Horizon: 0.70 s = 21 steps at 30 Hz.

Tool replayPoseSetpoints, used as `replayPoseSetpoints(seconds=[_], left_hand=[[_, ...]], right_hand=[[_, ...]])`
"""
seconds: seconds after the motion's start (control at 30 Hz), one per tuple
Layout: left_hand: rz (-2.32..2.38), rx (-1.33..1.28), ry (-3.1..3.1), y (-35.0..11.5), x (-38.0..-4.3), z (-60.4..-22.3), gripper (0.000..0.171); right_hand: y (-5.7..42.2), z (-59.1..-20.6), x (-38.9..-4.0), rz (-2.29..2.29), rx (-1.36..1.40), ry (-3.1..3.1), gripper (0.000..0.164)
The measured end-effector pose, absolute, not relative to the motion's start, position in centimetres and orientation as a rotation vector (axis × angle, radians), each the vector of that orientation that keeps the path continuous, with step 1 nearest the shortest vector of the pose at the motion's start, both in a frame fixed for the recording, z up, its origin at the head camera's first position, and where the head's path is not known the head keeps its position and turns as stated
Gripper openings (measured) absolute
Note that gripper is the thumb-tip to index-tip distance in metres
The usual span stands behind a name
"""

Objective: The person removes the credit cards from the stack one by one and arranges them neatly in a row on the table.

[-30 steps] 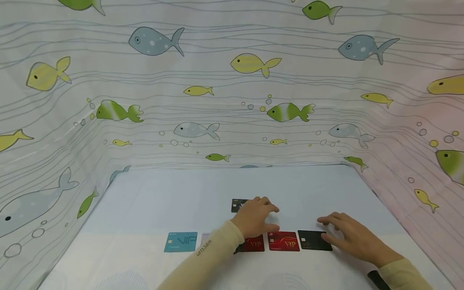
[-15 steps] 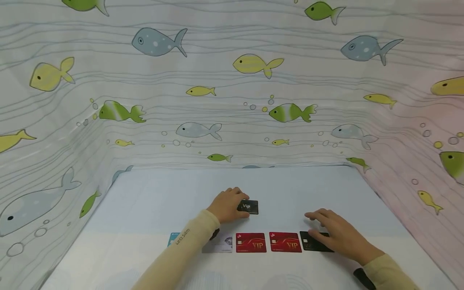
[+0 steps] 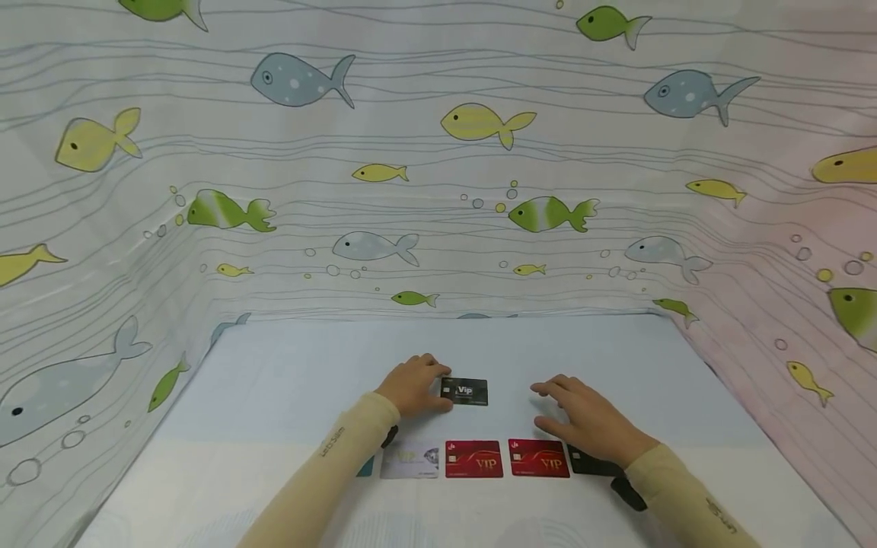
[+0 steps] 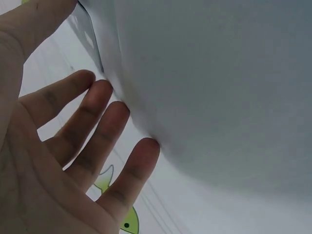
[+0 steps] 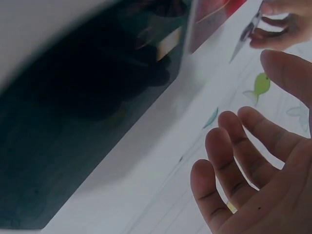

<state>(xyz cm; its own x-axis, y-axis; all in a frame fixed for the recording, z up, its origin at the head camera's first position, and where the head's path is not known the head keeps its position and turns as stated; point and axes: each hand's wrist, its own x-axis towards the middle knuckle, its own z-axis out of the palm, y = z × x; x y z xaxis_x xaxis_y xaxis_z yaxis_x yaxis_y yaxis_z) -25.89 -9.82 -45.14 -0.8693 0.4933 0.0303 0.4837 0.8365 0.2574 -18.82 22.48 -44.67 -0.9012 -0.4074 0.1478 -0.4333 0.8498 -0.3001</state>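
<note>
A black Vip card lies flat on the white table. My left hand is at its left end, thumb and index fingertip by the two corners there. In the left wrist view the fingers are loosely extended, fingertips against the white surface. My right hand hovers, fingers spread and holding nothing, above the right end of a row of cards. Under its wrist lies another black card, partly hidden; beside it is a red VIP card.
Further left in the row lie a second red VIP card, a pale silvery card and a blue card, mostly covered by the left sleeve. Fish-patterned cloth walls enclose the white table at the back and sides.
My left hand has moved left from over the upper black card to its left end, uncovering it. My right hand has moved left and away from the lower black card. The cards stay in place.
</note>
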Motion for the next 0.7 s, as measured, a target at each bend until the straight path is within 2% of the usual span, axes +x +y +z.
replayPoseSetpoints(seconds=[0.37,0.7], left_hand=[[0.354,0.775,2.961,-9.4,-25.7,-44.6,0.059],[0.282,0.766,2.967,-9.2,-25.5,-44.0,0.056]], right_hand=[[16.8,-45.3,-21.8,0.487,0.637,-3.038,0.065],[14.0,-45.5,-24.1,0.489,0.630,-3.111,0.070]])
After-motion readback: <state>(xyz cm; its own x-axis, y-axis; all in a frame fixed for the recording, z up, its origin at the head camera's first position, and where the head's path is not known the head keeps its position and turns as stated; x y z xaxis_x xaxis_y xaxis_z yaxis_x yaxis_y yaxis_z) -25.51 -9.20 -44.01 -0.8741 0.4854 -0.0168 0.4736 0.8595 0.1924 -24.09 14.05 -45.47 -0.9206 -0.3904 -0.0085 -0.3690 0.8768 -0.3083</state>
